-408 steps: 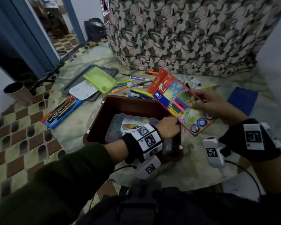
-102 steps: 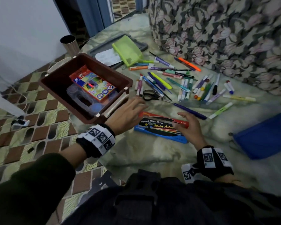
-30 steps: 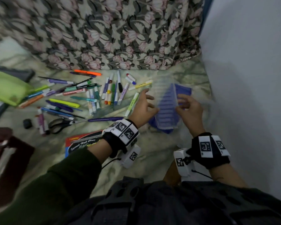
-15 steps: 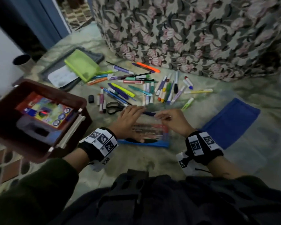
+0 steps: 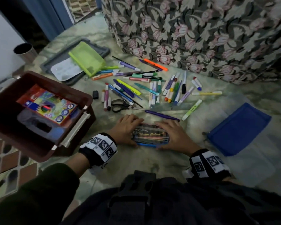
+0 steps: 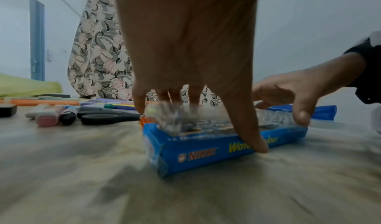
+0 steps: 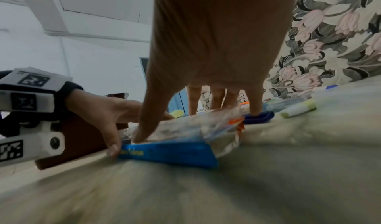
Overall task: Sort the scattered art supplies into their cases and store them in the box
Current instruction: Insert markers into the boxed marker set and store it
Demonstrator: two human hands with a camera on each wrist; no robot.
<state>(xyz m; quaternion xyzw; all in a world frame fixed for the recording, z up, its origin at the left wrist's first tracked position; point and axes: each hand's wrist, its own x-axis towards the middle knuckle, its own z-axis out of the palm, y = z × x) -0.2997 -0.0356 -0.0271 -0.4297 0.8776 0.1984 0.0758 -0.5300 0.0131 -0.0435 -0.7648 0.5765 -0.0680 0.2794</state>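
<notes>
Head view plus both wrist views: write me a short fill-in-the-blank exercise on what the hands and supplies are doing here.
1. Both the left hand and the right hand grip the ____ paint box.
2. The coloured pencil box lies inside the ____ box.
3. The scissors have ____ handles.
4. The green pouch rests on a ____ tray.

Missing words: blue; brown; black; grey

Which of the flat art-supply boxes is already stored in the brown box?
The colourful pencil box, lying inside the brown box; both hands hold the blue watercolour box outside.
</notes>
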